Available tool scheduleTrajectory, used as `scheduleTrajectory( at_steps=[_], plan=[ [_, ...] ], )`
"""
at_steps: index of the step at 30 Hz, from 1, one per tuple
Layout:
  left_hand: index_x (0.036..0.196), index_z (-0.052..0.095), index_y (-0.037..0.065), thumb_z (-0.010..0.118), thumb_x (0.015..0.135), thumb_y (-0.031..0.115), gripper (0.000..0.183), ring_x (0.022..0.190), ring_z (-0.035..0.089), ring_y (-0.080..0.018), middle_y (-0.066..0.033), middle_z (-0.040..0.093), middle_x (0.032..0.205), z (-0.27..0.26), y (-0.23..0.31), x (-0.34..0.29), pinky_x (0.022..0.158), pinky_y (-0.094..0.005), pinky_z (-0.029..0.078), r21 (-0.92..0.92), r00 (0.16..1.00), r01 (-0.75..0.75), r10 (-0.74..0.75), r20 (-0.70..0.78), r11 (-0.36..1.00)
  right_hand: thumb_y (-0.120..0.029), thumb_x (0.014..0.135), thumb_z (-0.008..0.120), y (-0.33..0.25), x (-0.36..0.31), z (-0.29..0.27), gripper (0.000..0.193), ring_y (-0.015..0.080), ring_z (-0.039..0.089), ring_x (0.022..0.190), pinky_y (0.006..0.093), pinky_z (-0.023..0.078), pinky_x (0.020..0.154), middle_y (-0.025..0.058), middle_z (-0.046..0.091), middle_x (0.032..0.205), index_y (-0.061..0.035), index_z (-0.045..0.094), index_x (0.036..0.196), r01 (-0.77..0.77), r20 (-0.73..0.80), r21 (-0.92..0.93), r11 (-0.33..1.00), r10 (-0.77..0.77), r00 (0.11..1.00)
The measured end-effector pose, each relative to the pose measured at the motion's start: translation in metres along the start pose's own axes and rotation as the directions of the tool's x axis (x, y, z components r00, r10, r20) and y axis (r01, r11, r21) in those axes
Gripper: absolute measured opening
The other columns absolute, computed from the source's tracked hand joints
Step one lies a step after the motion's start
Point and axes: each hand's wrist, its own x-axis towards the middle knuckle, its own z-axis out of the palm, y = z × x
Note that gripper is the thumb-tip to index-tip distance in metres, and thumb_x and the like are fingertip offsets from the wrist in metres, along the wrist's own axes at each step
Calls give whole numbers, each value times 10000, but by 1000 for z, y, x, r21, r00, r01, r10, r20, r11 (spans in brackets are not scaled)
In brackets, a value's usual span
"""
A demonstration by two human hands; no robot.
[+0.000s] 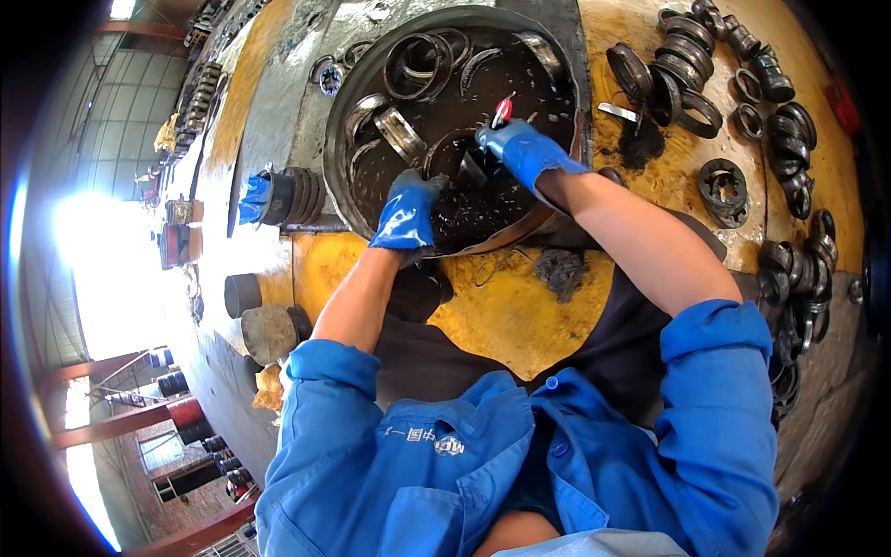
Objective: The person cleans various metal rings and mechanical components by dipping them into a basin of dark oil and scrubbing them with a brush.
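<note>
A round basin [342, 176] of dark, murky liquid stands before me, with several metal rings in it. My left hand [408, 212], in a blue glove, is closed on the near left edge of a dark metal ring [440, 148], partly sunk in the liquid. In my right hand [524, 151], also gloved in blue, is a red-handled tool [504, 110]. The red end sticks up above the fist; a dark, flat part shows below it, over the ring. A shiny wide ring [400, 136] leans beside my left hand, and thin rings [418, 67] lie at the far side.
Stacked metal rings [685, 58] and a slotted round part [723, 193] stand on the yellow surface to the right. Left of the basin lies a row of dark rings [302, 197]. A dark, shaggy clump [561, 271] sits between the basin and my legs.
</note>
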Motion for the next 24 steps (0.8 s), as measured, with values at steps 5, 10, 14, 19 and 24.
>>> scheduleTrajectory(
  at_steps=[5,10,14,19,24],
  plan=[
    [1138,728,-7,760,818,498,599,1106,690,-421,-292,725,1115,15,-18,14,957,-484,534,294,994,-21,53,-99,955,-481,939,637,55,31,44,567,318,723,1026,416,533,882,242,745,1095,31,719,1166,80,115,45,996,-84,990],
    [1127,733,19,739,838,490,552,1095,684,-429,-261,731,1106,12,-22,14,954,-486,534,348,998,-23,41,-46,937,-511,951,623,56,38,76,575,374,713,1056,438,531,914,253,737,1129,12,725,1165,122,270,-137,983,-82,959],
    [1204,722,60,716,853,538,593,1159,679,-392,-223,717,1212,10,-32,30,977,-481,542,375,996,3,-37,82,927,-540,936,640,41,29,88,593,390,721,935,416,550,879,260,735,1089,-2,715,1172,168,170,-557,813,-87,982],
    [1194,733,19,712,857,545,625,1135,684,-406,-246,711,1210,8,-25,45,971,-472,543,353,990,-39,-13,143,935,-468,884,698,47,44,92,435,383,703,1091,456,572,893,161,742,1157,-146,741,1173,202,262,-764,613,9,965],
    [1224,716,54,709,870,527,591,1125,692,-394,-211,725,1202,14,-19,48,959,-468,555,344,994,-60,26,102,937,-337,934,641,28,33,84,285,365,709,1066,457,582,882,125,747,1130,-198,727,1167,353,303,-892,283,-204,931]
  ],
)
